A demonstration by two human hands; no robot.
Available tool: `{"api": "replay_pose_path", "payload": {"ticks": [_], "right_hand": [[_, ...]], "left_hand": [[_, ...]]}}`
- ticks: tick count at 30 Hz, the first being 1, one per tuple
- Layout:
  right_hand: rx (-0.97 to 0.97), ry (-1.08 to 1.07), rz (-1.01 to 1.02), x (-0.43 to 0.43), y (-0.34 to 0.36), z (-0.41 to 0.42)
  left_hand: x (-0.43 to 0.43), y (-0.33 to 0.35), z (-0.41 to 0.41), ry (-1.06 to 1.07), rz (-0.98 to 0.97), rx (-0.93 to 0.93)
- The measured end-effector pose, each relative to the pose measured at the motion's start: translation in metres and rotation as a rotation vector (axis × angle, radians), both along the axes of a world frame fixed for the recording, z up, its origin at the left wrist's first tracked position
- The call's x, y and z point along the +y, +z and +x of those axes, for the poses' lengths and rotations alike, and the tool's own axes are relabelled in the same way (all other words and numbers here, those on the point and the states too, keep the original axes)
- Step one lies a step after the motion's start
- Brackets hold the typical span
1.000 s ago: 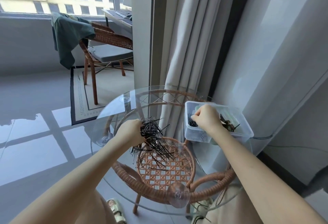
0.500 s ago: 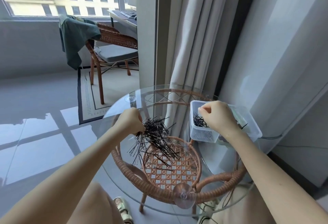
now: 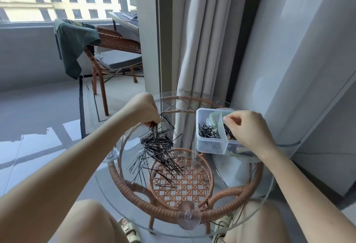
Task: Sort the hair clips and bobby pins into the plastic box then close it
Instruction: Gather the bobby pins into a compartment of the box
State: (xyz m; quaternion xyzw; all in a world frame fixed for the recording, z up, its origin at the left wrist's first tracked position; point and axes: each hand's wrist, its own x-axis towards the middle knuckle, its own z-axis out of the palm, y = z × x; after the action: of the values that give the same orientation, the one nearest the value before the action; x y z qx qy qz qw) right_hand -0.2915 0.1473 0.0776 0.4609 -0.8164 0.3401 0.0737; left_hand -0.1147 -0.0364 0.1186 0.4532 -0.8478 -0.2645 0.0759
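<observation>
A heap of black bobby pins lies on the round glass table. My left hand is at the heap's far end, its fingers pinched on a bunch of pins. The clear plastic box stands open at the table's right side. Its left compartment holds black bobby pins. Dark hair clips show in the right compartment, partly hidden by my right hand. That hand hovers over the box, thumb and forefinger pinched at the top of the divider; whether it holds a pin I cannot see.
Under the glass is a rattan frame with a woven lower shelf. A curtain and a wall stand just behind the box. A rattan chair with a green cloth stands farther back left. My knees sit under the table's near edge.
My right hand has drawn back from the left compartment to the divider, uncovering the pins there. My left hand shifted to the heap's far end. The camera has moved closer.
</observation>
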Motion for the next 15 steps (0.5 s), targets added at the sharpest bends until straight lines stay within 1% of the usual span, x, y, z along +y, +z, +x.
{"api": "replay_pose_path", "payload": {"ticks": [6,8,12,15], "right_hand": [[0.029,-0.018,-0.056,0.016,0.009,-0.008],[0.035,-0.021,-0.061,0.021,0.009,-0.009],[0.0,-0.017,-0.033,0.028,0.002,-0.01],[-0.025,-0.016,0.012,0.03,-0.005,-0.009]], "left_hand": [[0.013,0.022,-0.052,-0.081,-0.112,-0.01],[0.019,0.017,-0.075,-0.134,-0.158,-0.028],[0.043,-0.003,-0.117,-0.225,-0.19,-0.142],[0.055,-0.024,-0.139,-0.247,-0.154,-0.163]]}}
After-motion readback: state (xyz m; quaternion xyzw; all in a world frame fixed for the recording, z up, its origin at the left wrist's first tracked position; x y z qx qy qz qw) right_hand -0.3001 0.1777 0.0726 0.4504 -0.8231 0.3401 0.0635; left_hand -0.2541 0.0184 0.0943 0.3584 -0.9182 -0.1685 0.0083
